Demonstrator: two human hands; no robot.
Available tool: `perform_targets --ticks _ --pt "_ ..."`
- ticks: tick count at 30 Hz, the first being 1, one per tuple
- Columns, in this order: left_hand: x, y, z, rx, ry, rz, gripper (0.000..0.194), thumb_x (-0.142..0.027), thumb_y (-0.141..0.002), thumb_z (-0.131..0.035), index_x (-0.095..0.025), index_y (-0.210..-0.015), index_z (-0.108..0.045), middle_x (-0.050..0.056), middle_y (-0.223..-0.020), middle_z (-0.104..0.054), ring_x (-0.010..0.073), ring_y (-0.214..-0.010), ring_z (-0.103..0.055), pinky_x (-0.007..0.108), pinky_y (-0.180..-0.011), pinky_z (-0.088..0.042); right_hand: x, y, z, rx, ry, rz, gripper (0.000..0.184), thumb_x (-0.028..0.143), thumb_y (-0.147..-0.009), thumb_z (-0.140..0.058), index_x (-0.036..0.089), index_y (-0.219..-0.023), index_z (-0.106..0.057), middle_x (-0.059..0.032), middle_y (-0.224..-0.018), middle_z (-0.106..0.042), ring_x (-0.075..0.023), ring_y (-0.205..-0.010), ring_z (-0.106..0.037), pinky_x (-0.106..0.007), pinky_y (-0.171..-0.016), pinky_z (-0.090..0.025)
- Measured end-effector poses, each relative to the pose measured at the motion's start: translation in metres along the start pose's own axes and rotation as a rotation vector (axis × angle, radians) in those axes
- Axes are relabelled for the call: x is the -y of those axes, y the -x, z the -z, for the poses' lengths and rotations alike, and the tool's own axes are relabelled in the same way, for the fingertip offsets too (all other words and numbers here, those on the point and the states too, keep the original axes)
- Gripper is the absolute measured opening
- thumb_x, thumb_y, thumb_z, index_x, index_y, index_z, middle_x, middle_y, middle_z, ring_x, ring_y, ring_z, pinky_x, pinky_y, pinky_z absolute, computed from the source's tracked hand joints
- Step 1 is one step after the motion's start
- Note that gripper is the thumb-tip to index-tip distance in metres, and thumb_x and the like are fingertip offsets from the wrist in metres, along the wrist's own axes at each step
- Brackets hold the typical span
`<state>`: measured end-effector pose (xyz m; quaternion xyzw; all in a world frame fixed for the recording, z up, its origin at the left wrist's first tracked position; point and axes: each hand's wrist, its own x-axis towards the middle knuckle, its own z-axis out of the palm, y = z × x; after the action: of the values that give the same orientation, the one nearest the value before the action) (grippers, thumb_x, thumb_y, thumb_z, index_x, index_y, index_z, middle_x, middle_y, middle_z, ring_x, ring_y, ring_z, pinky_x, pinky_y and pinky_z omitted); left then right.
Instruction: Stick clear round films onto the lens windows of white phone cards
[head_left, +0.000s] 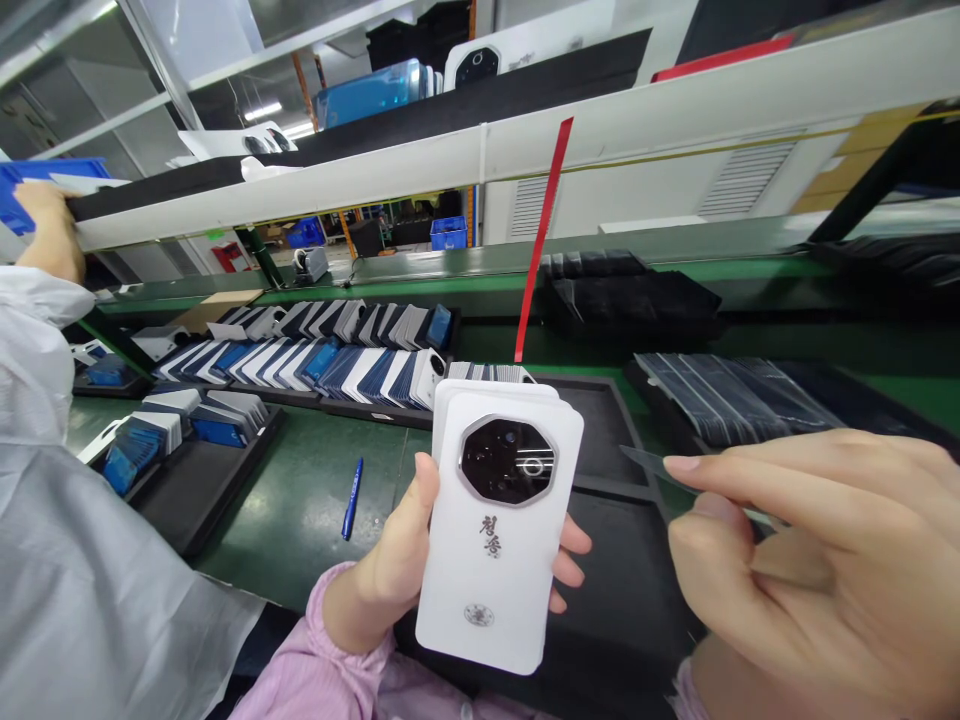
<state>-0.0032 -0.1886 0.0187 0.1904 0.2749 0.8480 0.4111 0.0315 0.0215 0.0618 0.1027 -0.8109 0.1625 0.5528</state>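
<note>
My left hand (403, 545) is wrapped round a small stack of white phone back covers (487, 590). The top cover faces me with a black camera panel (510, 460) in a silver rim, dark lettering and a small round mark below. Thumb and fingers grip its two sides. To the right, my right hand (832, 560) is closed in a pinch on a thin, pointed, see-through strip (652, 465). Its tip points left toward the covers without touching them. The strip's exact kind cannot be made out, and its rear part is hidden by the fingers.
Black trays (600, 400) lie under and beyond my hands. Rows of white and blue covers (367, 375) stand behind, dark film-like sheets (735, 395) at right. A blue pen (352, 500) lies on the green bench. A co-worker's sleeve (45, 400) is at left; a shelf (420, 165) spans above.
</note>
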Motion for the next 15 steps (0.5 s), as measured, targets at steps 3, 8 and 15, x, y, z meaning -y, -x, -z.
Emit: perform_targets --ticks 3,8,15 --pt "-0.0001 0.0001 -0.0012 0.006 0.017 -0.011 0.096 -0.085 -0.088 -0.038 -0.001 -0.127 -0.065 0.024 -0.123 -0.067 0.0272 -0.099 -0.067 0.036 -0.085 -0.053 0.0009 -0.0005 0.0006 -0.006 0.002 0.003 0.021 0.009 -0.078 -0.057 0.028 -0.080 -0.064 0.0003 -0.061 -0.065 -0.0151 -0.051 -0.060 -0.036 -0.058 -0.050" --pt "0.0008 0.0015 -0.0009 0.008 0.006 -0.006 0.098 -0.086 -0.088 -0.035 -0.002 -0.129 -0.064 0.023 -0.122 -0.068 0.0264 -0.099 -0.068 0.036 -0.086 -0.054 0.0018 -0.0007 0.0006 -0.002 -0.003 -0.016 0.021 0.009 -0.077 -0.058 0.028 -0.079 -0.064 0.0012 -0.060 -0.064 -0.0148 -0.051 -0.060 -0.034 -0.059 -0.050" --pt "0.0028 0.0036 0.0001 -0.010 0.021 -0.003 0.101 -0.088 -0.087 -0.032 -0.001 -0.129 -0.064 0.026 -0.122 -0.067 0.0282 -0.097 -0.069 0.037 -0.085 -0.054 -0.0001 -0.0004 -0.0001 0.013 -0.009 -0.042 0.020 0.009 -0.075 -0.057 0.028 -0.076 -0.063 0.0010 -0.060 -0.064 -0.0156 -0.050 -0.059 -0.036 -0.059 -0.049"
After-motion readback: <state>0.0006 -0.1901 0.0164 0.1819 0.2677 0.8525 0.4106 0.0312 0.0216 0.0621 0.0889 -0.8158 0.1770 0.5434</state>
